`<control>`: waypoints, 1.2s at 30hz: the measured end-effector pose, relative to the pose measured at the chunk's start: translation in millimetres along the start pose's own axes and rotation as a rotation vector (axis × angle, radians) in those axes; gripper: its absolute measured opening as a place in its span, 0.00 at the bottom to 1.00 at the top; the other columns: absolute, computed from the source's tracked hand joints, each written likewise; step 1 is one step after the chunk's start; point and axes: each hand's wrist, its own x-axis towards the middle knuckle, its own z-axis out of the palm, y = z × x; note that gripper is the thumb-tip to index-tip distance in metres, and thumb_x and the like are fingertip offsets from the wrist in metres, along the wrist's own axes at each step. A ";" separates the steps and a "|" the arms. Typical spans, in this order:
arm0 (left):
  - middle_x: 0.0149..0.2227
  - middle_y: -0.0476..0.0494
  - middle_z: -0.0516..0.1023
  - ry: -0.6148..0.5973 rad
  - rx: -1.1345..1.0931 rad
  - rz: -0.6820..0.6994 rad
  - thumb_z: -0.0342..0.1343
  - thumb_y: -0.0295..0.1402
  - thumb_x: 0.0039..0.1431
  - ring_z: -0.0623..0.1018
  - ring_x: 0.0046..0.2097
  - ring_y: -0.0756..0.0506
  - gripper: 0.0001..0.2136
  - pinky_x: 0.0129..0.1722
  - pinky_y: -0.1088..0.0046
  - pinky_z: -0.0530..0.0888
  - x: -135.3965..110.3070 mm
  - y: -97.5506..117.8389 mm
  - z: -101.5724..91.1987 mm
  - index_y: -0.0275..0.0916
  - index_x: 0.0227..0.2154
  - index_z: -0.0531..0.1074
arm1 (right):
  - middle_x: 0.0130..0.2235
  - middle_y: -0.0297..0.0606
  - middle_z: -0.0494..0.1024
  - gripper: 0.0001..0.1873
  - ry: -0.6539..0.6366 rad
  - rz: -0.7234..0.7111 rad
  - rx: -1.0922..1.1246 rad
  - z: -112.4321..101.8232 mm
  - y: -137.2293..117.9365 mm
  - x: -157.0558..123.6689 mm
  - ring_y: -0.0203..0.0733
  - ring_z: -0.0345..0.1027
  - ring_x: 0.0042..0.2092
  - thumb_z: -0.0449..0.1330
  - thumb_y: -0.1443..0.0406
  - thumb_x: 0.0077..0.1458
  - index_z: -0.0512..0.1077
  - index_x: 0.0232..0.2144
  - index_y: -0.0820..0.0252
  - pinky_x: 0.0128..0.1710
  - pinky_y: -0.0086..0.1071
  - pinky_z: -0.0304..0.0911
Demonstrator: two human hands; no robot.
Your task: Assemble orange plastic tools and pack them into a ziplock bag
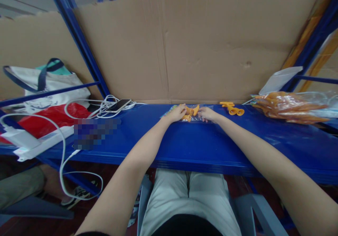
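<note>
On the blue shelf top lies a clear plastic bag (190, 119) with orange plastic toy pieces (190, 111) in or on it; I cannot tell which. A strip of coloured print shows at its left end. My left hand (178, 112) lies over that end, its fingers closed on the bag beside the orange pieces. At the opposite end my right hand (207, 114) has its fingers bent and closed on the clear film, close to an orange piece. Right of my right hand, loose orange pieces with cup-shaped ends (232, 109) rest on the shelf.
A large clear bag of orange pieces (287, 105) lies at the right. Toward the left are a phone (120, 105), white cables (105, 111), a power strip (47, 144), a red bag (52, 119) and a tote bag (56, 88). Cardboard (200, 45) stands behind. A person's leg (54, 183) shows lower left.
</note>
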 end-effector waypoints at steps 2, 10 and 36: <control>0.60 0.36 0.71 0.002 -0.015 0.015 0.45 0.31 0.65 0.66 0.65 0.42 0.12 0.63 0.64 0.64 0.9 -1.5 1.1 0.37 0.41 0.74 | 0.25 0.34 0.73 0.13 0.031 0.001 0.017 -2.6 -4.0 -3.8 0.28 0.61 0.18 0.54 0.71 0.63 0.74 0.47 0.66 0.16 0.22 0.55; 0.43 0.41 0.77 0.022 -0.101 0.067 0.44 0.31 0.66 0.76 0.48 0.45 0.10 0.53 0.64 0.71 5.0 -9.4 6.1 0.39 0.32 0.70 | 0.42 0.55 0.80 0.15 0.412 -0.031 -0.606 -35.1 -7.5 -13.4 0.54 0.75 0.47 0.53 0.69 0.58 0.80 0.39 0.64 0.46 0.39 0.68; 0.48 0.43 0.78 0.055 -0.043 -0.257 0.44 0.34 0.66 0.76 0.52 0.44 0.10 0.54 0.67 0.69 -4.6 -57.1 -7.8 0.42 0.39 0.72 | 0.63 0.46 0.66 0.31 0.305 -0.108 -0.808 -57.9 42.3 1.0 0.55 0.58 0.64 0.50 0.75 0.55 0.69 0.60 0.56 0.60 0.52 0.56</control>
